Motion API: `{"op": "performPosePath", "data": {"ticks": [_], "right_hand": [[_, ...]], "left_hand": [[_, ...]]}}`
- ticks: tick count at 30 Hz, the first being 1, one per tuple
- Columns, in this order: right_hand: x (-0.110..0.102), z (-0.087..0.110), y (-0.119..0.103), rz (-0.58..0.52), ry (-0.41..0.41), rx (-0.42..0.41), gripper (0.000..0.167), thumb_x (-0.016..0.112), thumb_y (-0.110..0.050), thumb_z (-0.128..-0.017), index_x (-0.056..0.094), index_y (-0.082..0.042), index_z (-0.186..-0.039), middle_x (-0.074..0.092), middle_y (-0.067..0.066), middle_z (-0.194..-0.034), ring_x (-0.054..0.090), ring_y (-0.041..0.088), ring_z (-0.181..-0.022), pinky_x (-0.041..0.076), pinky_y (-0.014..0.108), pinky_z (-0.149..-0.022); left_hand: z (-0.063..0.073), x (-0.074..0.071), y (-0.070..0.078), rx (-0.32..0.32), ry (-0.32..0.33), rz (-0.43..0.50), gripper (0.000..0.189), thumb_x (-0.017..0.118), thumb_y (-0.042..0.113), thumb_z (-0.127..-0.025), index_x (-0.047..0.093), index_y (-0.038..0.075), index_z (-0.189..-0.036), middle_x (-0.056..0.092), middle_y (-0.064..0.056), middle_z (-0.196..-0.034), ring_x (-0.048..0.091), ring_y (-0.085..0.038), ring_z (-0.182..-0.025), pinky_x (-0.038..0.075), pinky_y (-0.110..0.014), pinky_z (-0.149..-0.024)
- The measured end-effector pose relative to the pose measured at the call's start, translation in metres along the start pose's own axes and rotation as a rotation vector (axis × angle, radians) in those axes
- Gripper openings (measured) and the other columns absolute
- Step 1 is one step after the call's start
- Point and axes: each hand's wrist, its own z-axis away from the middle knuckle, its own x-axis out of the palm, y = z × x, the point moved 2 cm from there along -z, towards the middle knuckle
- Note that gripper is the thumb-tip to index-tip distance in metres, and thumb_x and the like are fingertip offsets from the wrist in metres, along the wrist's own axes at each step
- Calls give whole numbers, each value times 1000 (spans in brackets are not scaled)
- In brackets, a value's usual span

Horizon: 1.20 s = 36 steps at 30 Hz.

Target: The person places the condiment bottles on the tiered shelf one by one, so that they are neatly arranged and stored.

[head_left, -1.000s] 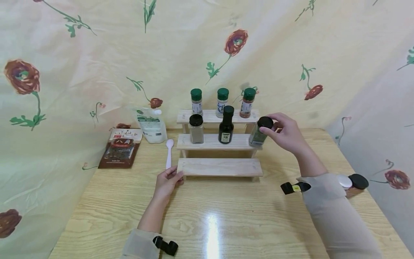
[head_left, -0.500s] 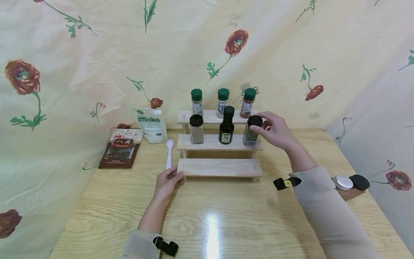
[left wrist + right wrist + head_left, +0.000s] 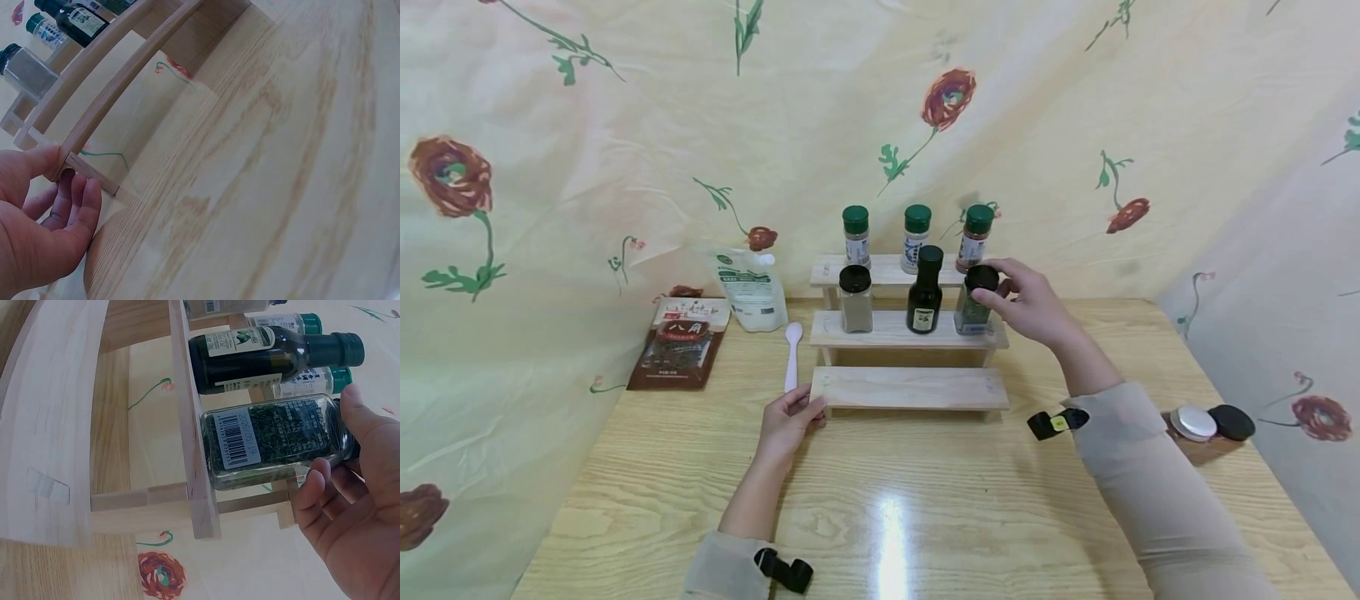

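Observation:
A three-tier wooden rack stands against the cloth backdrop. My left hand pinches the left end of its lowest step, thumb on top and fingers curled beneath, as the left wrist view shows. At the right end of the middle step, my right hand holds a glass jar of dried green herbs by its black lid. The jar stands upright on that step. To its left are a dark sauce bottle and a clear square jar with a black lid. Several green-capped spice bottles line the top step.
Left of the rack lie a pale spoon, a white spouted pouch and a brown star anise packet. Near the table's right edge, beyond my right sleeve, stand a silver-lidded jar and a black-lidded jar.
My right hand has moved left with the herb jar, which was tilted at the step's right end and now stands upright nearer the dark bottle. The left hand has stayed in place.

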Motion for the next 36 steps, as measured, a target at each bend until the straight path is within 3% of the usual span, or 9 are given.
{"op": "performPosePath", "data": {"ticks": [12, 23, 28, 36], "right_hand": [[-3, 13, 1, 2, 10, 66, 57, 67, -26, -100, 45, -6, -149, 53, 17, -138, 57, 25, -92, 49, 24, -67], [-10, 43, 7, 6, 121, 74, 45, 69, -22, -99, 55, -3, -138, 60, 17, -125, 58, 10, -85, 49, 19, -61], [-10, 58, 12, 42, 114, 89, 34, 67, -25, -100, 61, -3, -126, 64, 14, -118, 59, 11, -86, 50, 20, -63], [-12, 86, 17, 54, 117, 99, 30, 67, -22, -100, 64, -3, -123, 67, 11, -110, 60, 7, -83, 52, 19, -65]], "left_hand": [[-1, 0, -1, -2, 0, 9, 43, 69, -3, -94, 56, -12, -133, 64, -6, -95, 66, -9, -73, 62, -22, -70], [-1, 0, -1, -9, -1, 14, 43, 69, -2, -94, 56, -12, -133, 63, -7, -96, 66, -9, -74, 62, -22, -70], [-1, 0, 0, -18, 4, 12, 43, 70, -2, -94, 56, -12, -133, 63, -7, -97, 66, -11, -74, 62, -24, -72], [-1, 0, 0, -20, 5, 13, 43, 69, -2, -94, 56, -12, -133, 63, -7, -96, 65, -10, -74, 62, -24, -72]]}}
